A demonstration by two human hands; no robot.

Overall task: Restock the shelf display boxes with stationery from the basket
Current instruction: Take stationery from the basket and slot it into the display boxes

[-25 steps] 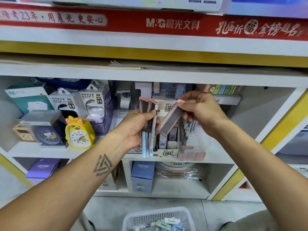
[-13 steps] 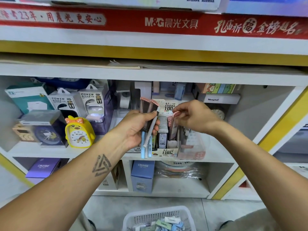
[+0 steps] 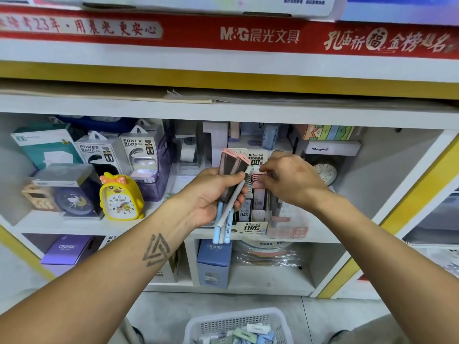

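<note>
Nearest to us, at the bottom edge, we see the white perforated plastic basket [image 3: 236, 324] on the grey floor, with small pastel-wrapped stationery packs [image 3: 250, 335] lying loose inside it. Above it our two bare forearms reach toward the white shelf unit [image 3: 330, 266]. Our left hand [image 3: 211, 194] has its fingers curled round a bundle of stationery: two dark flat lead cases with pink caps [image 3: 233, 165] standing up out of the fist, and several pale blue and white pens [image 3: 223, 224] hanging below it, one white pen lying slantwise across the fingers. Just to the right, our right hand [image 3: 293, 180] has its fingers bent down onto the pink tops of the lead cases [image 3: 258, 181] that stand in rows in the cardboard display box printed "0.7 HB 100" [image 3: 252, 227], which sits at the front edge of the middle shelf; whether those fingers pinch one case or only touch the tops we cannot tell. Farther left on the same shelf stand a yellow duck-shaped alarm clock [image 3: 120, 197] and white "POWER BANK" boxes [image 3: 139, 150]. Highest and farthest runs the red M&G banner strip [image 3: 258, 36].
</note>
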